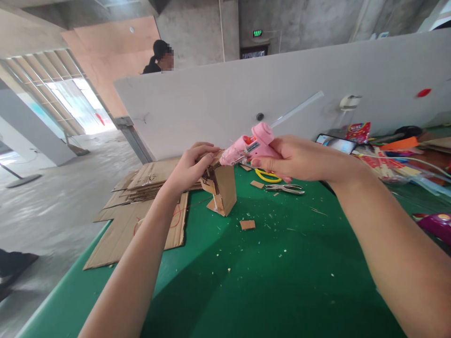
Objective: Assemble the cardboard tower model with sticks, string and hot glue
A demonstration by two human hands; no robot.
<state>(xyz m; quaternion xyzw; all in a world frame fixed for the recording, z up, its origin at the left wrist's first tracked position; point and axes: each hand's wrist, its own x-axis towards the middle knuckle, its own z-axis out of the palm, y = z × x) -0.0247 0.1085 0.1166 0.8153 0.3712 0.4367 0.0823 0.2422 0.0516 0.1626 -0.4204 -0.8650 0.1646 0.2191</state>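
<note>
A pink hot glue gun [262,140] is gripped in my right hand [291,158], with a clear glue stick [299,109] sticking out of its back end. Its nozzle points left, close to the top of a small cardboard structure [225,190] standing on the green table. My left hand [197,164] is closed over the top left of that structure, thumb on its upper edge. Part of the structure's top is hidden behind the hand and the gun. A small loose cardboard piece [247,225] lies in front of it.
Stacked cardboard sheets [151,176] lie at the left. Metal pliers [285,188] and yellow-handled scissors [268,176] lie behind the structure. A phone [336,143] and mixed craft supplies [398,162] are at the right. A white partition [211,103] stands behind; a person [160,56] is beyond it.
</note>
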